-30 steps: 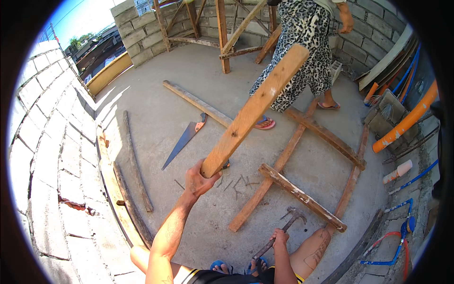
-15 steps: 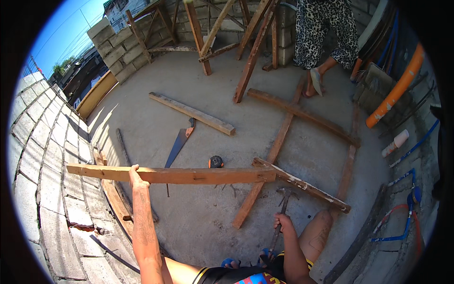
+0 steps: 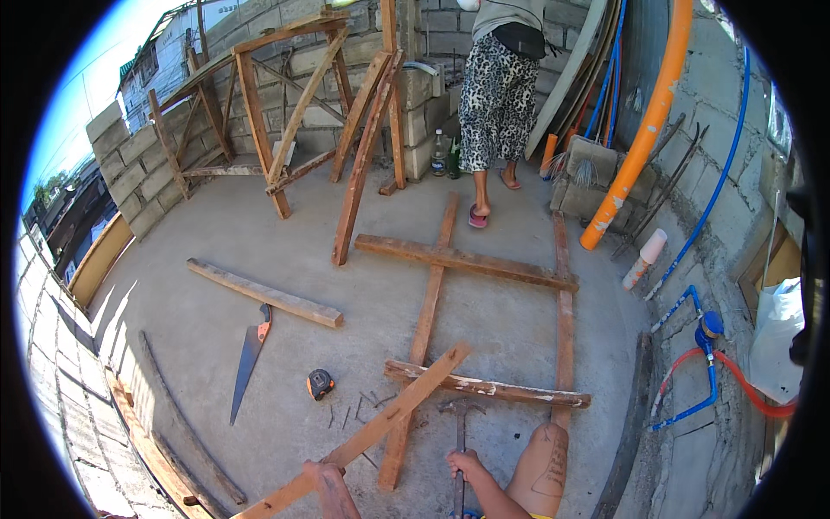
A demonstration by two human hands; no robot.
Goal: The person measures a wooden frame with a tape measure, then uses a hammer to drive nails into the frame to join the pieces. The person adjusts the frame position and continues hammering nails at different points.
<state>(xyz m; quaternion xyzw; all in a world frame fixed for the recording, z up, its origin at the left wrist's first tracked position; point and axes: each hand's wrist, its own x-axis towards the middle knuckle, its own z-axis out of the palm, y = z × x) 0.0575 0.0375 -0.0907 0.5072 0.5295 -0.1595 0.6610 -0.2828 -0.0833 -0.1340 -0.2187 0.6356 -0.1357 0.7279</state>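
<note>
i saw the left hand [image 3: 323, 477] wrapped around a loose plank [image 3: 393, 415] whose far end slanted over the flecked crosspiece [image 3: 519, 394], the near-side grip seemingly chosen to steer its length, while the right hand [image 3: 465, 465] clenched a hammer [image 3: 460, 429] mid-handle, head up, probably for balance.

From far away, I see a flat grey floor [image 3: 501, 324]. Grey block walls stand along its left edge [image 3: 60, 398], far edge [image 3: 130, 164] and right edge [image 3: 705, 156]. A wood frame [image 3: 260, 121] stands near the far edge. Sunny stripes [image 3: 112, 316] lie by the left edge. Past the far left corner, I see bright sky [image 3: 112, 48] and a house [image 3: 173, 60].
</note>
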